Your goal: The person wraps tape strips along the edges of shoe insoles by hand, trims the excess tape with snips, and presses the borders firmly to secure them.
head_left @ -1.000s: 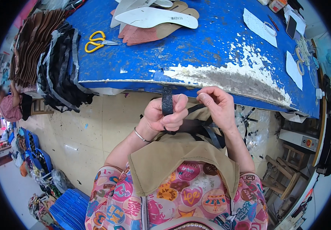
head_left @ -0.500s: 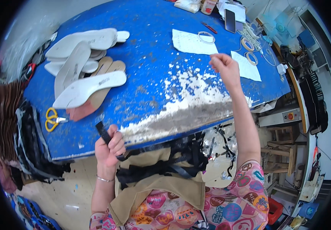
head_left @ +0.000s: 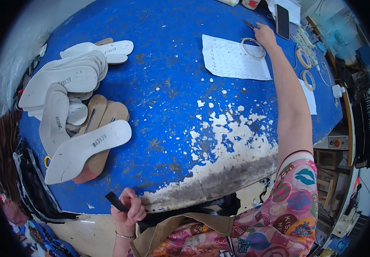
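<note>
Low at the front edge of the blue table (head_left: 159,107), my left hand (head_left: 129,207) is closed around a black strap (head_left: 115,200), whose end sticks up past my fingers. My right arm stretches to the back right, where my right hand (head_left: 265,36) grips a small dark-tipped hand tool (head_left: 248,24). Just below that hand lie a paper sheet (head_left: 232,58) and a pale ring (head_left: 245,45). A black phone (head_left: 282,21) rests beside it on the right.
Pale insoles (head_left: 86,147) pile at the left, partly hiding yellow scissors (head_left: 47,162). Dark strips (head_left: 33,180) and brown pieces (head_left: 3,145) hang beside them. Tape rolls (head_left: 303,58), cords and a white plug (head_left: 338,91) lie at the right. A switch box (head_left: 336,143) sits below.
My view has tilted over the table. My right hand has moved forward and right to the small tool and taken hold of it. My left hand still holds the strap, lower in view.
</note>
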The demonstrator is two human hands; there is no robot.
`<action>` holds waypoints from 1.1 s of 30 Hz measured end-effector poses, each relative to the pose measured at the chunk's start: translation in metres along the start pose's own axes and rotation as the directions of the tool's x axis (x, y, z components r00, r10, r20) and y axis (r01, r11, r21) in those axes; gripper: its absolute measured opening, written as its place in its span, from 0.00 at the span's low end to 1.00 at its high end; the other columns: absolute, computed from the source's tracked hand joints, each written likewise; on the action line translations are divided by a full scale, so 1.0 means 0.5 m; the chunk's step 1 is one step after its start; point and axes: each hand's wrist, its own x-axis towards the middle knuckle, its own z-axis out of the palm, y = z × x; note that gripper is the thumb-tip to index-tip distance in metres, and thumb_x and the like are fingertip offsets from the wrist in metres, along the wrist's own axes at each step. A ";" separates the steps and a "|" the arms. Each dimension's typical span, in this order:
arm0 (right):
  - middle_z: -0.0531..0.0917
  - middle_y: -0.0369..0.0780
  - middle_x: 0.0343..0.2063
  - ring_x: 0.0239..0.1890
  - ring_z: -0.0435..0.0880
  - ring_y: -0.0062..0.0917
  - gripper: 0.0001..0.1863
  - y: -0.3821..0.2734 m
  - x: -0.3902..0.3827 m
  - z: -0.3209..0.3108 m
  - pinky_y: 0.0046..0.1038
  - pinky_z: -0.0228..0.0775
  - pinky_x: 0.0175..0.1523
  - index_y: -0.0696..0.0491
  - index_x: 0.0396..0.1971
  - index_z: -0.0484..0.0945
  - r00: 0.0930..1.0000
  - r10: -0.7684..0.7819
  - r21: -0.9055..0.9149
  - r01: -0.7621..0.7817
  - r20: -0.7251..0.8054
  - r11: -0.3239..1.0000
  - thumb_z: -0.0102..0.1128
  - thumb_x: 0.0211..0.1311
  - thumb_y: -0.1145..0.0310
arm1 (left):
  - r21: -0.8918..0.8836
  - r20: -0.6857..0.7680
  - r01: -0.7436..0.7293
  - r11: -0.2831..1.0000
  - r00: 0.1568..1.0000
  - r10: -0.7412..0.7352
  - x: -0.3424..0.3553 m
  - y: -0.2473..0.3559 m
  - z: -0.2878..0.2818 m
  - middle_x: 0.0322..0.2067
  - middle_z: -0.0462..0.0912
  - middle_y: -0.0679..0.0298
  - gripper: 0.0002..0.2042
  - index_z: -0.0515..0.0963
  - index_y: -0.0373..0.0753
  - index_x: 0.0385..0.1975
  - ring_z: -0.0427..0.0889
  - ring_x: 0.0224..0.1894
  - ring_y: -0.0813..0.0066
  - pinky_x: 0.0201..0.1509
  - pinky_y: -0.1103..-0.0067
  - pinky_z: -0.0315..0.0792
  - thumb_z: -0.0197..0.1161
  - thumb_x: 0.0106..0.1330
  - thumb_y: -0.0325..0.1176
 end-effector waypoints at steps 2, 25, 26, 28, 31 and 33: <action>0.78 0.47 0.47 0.49 0.77 0.39 0.20 -0.005 0.008 0.011 0.35 0.69 0.54 0.49 0.50 0.76 1.000 -0.020 -0.029 0.020 -0.016 0.999 0.57 0.56 0.64 | 0.022 -0.013 0.004 1.000 1.000 -0.003 -0.001 0.000 -0.005 0.14 0.65 0.62 0.16 0.64 0.35 0.49 0.59 0.14 0.76 0.18 0.78 0.53 0.45 0.70 0.41; 0.66 0.29 0.11 0.12 0.60 0.12 0.22 -0.256 -0.713 -0.279 0.18 0.47 0.17 0.54 0.23 0.76 0.882 -0.126 0.885 -0.430 0.454 0.182 0.55 0.61 0.48 | 0.285 0.046 -0.029 0.958 0.999 0.016 0.006 -0.013 0.016 0.13 0.62 0.69 0.18 0.69 0.35 0.50 0.59 0.15 0.80 0.17 0.83 0.54 0.41 0.69 0.39; 0.71 0.29 0.15 0.14 0.62 0.12 0.20 -0.291 -0.774 -0.283 0.17 0.50 0.18 0.51 0.28 0.80 0.768 -0.115 0.750 -0.563 0.630 0.347 0.54 0.62 0.49 | 0.298 0.029 -0.003 0.955 1.000 -0.005 0.000 -0.021 0.021 0.13 0.63 0.69 0.17 0.70 0.34 0.48 0.59 0.15 0.81 0.17 0.84 0.55 0.41 0.69 0.38; 0.79 0.34 0.28 0.27 0.75 0.18 0.15 -0.353 -0.882 -0.272 0.20 0.65 0.31 0.54 0.35 0.81 0.770 -0.340 0.818 -0.384 0.540 0.428 0.58 0.58 0.58 | 0.349 0.006 0.064 0.935 0.997 -0.071 -0.006 -0.045 0.039 0.14 0.66 0.67 0.15 0.71 0.33 0.44 0.60 0.14 0.82 0.16 0.84 0.55 0.41 0.69 0.36; 0.80 0.40 0.36 0.39 0.78 0.24 0.14 -0.414 -0.966 -0.250 0.26 0.69 0.46 0.59 0.38 0.79 0.734 -0.526 0.863 -0.162 0.429 0.478 0.62 0.52 0.68 | 0.439 -0.075 0.162 0.884 0.987 -0.143 -0.034 -0.086 0.059 0.15 0.66 0.67 0.13 0.70 0.38 0.38 0.60 0.12 0.81 0.16 0.84 0.53 0.40 0.70 0.38; 0.80 0.41 0.34 0.39 0.78 0.26 0.13 -0.423 -1.001 -0.242 0.28 0.69 0.46 0.60 0.37 0.79 0.744 -0.554 0.897 -0.136 0.373 0.421 0.62 0.52 0.69 | 0.457 -0.119 0.137 0.879 0.989 -0.093 -0.063 -0.101 0.072 0.15 0.67 0.67 0.12 0.70 0.38 0.36 0.61 0.13 0.82 0.16 0.86 0.53 0.41 0.70 0.38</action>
